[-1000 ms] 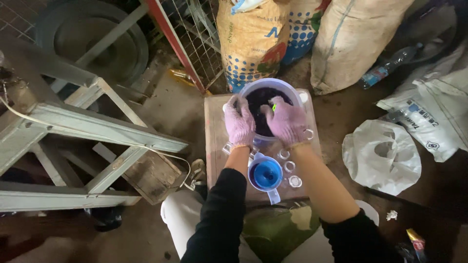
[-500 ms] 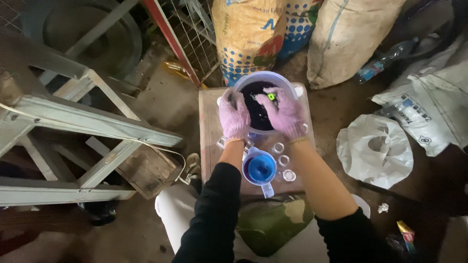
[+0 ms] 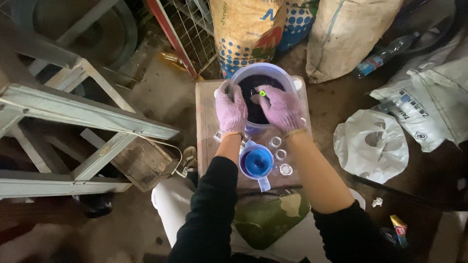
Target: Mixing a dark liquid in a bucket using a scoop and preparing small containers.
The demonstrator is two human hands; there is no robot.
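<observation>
A pale blue tub (image 3: 280, 73) of dark purple material stands on a small board (image 3: 205, 122) in front of me. My left hand (image 3: 230, 109), in a pink glove, rests on the tub's left rim. Over the tub, my gloved right hand (image 3: 282, 109) pinches a small bright green thing (image 3: 262, 93). Nearer to me stands a blue jug (image 3: 257, 163) with a blue funnel in it. Three small clear round jars (image 3: 281, 155) lie on the board beside the jug.
Several large filled sacks (image 3: 247, 29) stand behind the board. A grey metal frame (image 3: 83, 114) fills the left side. White plastic bags (image 3: 371, 145) and a clear bottle (image 3: 380, 58) lie on the ground at the right. A green cloth (image 3: 268, 219) covers my lap.
The view has drifted, so the tub and board sit a little higher and further left in frame. Both hands stay at the tub, the right one still pinching the green thing.
</observation>
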